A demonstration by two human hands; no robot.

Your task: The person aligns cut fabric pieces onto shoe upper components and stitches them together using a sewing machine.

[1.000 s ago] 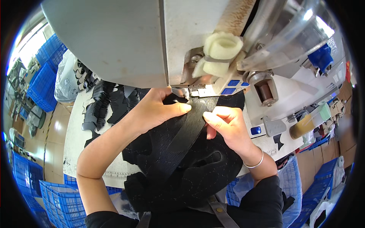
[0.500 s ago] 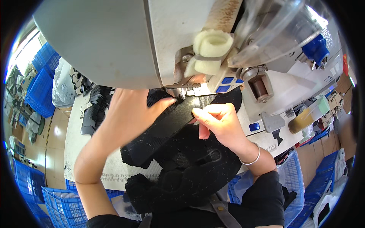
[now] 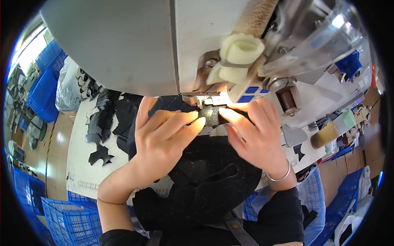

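A piece of black mesh fabric (image 3: pixel 211 117) lies under the lit needle area of a grey sewing machine (image 3: pixel 115 45). My left hand (image 3: pixel 162 135) is at its left side, thumb and forefinger tips close together on the near edge. On the right, my right hand (image 3: pixel 256 131) grips the same edge, forefinger on top and thumb lower down. Both sets of fingertips are just in front of the metal presser foot (image 3: pixel 200 102). More black fabric (image 3: pixel 205 176) hangs in folds toward my lap. The undersides of the fingertips are hidden.
Cut black pieces (image 3: pixel 100 119) are stacked on the white table (image 3: pixel 82 164) at the left. A dark thread spool (image 3: pixel 284 98) and a clear plastic guard (image 3: pixel 316 45) are at the machine's right. Blue crates (image 3: pixel 72 221) stand below the table.
My left hand has swung down and right from beside the machine head to the fabric's near edge. My right hand has turned, its fingers reaching forward. The strip's long smooth face no longer shows.
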